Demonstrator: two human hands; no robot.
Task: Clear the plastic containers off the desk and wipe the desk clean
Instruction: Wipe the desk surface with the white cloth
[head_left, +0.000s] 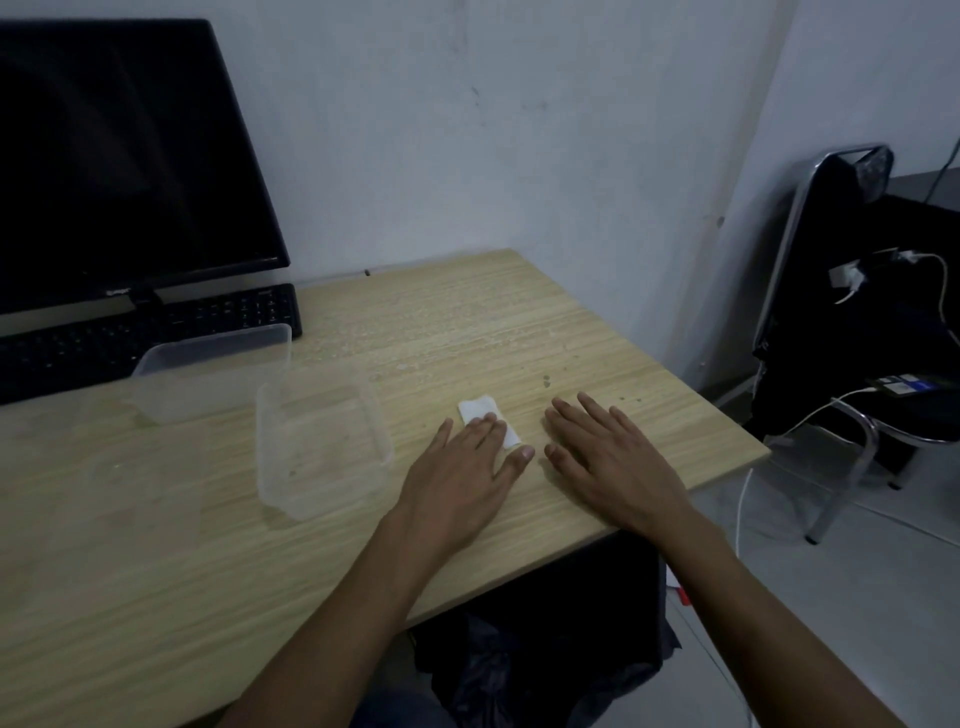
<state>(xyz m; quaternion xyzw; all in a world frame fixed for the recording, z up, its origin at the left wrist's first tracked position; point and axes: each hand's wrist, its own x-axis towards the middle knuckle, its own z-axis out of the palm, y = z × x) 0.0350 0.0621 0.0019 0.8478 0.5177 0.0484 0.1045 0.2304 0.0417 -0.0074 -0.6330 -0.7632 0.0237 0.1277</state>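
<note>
Tissue (488, 423) lay at centre frame on the wooden desk (493, 332), pressed flat beneath my left hand's (462, 467) straight fingers. My right hand (610, 457) rested flat beside it, fingers spread, holding nothing. Two clear plastic containers (322, 447) (213, 371) sat left of centre, before the keyboard (156, 332) and dark monitor (119, 156).

The desk (467, 322) is pale tan with fine wood-grain streaks running across it and a few small dark specks near its right edge. The tissue (480, 410) is plain white. Both containers (317, 447) (208, 374) are clear, slightly cloudy plastic. The monitor (119, 156) and keyboard (156, 332) are black, the keys marked with faint pale characters. The wall (519, 130) is grey-white with faint scuffs. The chair (841, 291) has a shiny silver frame under black cloth; its cables (945, 291) are white.
</note>
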